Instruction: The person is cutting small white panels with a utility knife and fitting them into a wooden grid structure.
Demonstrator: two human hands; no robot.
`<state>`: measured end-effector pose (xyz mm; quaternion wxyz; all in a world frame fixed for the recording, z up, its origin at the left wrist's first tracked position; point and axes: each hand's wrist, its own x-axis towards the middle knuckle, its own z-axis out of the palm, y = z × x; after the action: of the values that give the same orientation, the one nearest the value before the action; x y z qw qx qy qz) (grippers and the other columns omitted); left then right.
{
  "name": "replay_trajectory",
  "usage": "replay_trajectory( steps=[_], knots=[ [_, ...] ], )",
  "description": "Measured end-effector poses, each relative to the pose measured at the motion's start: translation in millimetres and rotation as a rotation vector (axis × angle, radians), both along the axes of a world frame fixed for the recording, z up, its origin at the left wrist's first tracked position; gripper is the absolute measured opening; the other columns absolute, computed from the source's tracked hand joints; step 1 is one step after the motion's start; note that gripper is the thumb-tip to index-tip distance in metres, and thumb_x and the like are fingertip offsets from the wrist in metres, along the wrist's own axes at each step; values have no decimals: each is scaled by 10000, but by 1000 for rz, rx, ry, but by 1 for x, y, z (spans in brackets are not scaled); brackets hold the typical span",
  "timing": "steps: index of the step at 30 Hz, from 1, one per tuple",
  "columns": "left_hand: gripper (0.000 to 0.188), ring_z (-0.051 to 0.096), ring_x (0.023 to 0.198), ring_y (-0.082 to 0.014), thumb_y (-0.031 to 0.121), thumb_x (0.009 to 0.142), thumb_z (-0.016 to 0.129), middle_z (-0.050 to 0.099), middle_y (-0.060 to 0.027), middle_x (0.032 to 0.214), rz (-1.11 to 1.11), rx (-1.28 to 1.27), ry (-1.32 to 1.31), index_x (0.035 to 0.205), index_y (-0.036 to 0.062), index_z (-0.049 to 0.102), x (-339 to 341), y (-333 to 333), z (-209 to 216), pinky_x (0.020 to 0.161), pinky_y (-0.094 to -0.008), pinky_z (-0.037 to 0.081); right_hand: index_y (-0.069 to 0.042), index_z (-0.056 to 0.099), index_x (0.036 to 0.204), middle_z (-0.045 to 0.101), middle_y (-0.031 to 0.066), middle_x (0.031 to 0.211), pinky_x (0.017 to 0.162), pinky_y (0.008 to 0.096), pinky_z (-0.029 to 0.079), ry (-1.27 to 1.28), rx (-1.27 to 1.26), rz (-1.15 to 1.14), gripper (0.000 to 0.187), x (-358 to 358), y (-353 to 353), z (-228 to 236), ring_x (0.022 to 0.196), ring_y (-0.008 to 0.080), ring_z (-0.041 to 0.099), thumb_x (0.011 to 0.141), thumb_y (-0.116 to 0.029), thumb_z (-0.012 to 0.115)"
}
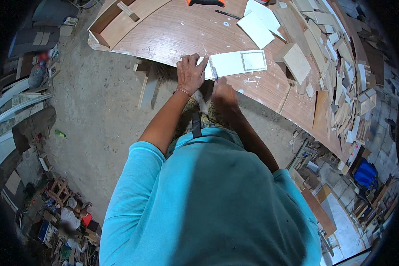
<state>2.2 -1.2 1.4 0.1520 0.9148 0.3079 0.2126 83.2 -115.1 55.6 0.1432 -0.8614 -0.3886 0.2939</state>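
Note:
A long white board [228,64] lies along the near edge of the wooden table [164,33]. Thin brownish lines frame a rectangle at its right end. My left hand [191,73] presses down on the board's left end, fingers apart, index finger and thumb reaching to the right. Closed around a slim cutter knife [215,72], my right hand [225,94] is at the board's near edge. The knife's narrow metal end rests on the board just right of my left fingers. Most of its handle is hidden inside my fist.
White offcuts [256,29] and a dark pen [227,14] lie farther back. A wooden block [293,63] and a heap of wood scraps [341,88] cover the right side. An open wooden frame [115,24] sits at far left. An orange-and-black handle [205,2] shows at the top.

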Motion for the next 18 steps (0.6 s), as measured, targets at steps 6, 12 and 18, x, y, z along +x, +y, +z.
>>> replay_trajectory(
  steps=[6, 12, 18],
  knots=[
    [408, 435, 973, -277, 133, 698, 604, 488, -73, 1047, 3, 26, -10, 1101, 185, 572, -1, -1, -1, 744, -413, 337, 73, 433, 988, 575, 291, 758, 682, 509, 438, 56, -25, 3, 284, -1, 4, 10, 743, 448, 568, 894, -189, 375],
    [419, 435, 974, -280, 135, 694, 607, 488, -76, 1052, -13, 1, 24, 1108, 185, 568, 0, 0, 1, 748, -411, 339, 103, 424, 963, 593, 292, 787, 702, 480, 475, 62, -72, 12, 261, 2, 8, 3, 765, 423, 604, 820, -116, 431],
    [412, 440, 975, -279, 126, 701, 604, 490, -73, 1058, 6, 22, -2, 1108, 182, 568, 2, 0, -1, 752, -407, 339, 91, 439, 911, 569, 294, 735, 631, 501, 450, 40, -93, 51, 232, -2, 3, 18, 710, 437, 572, 847, -130, 408]
  ],
)
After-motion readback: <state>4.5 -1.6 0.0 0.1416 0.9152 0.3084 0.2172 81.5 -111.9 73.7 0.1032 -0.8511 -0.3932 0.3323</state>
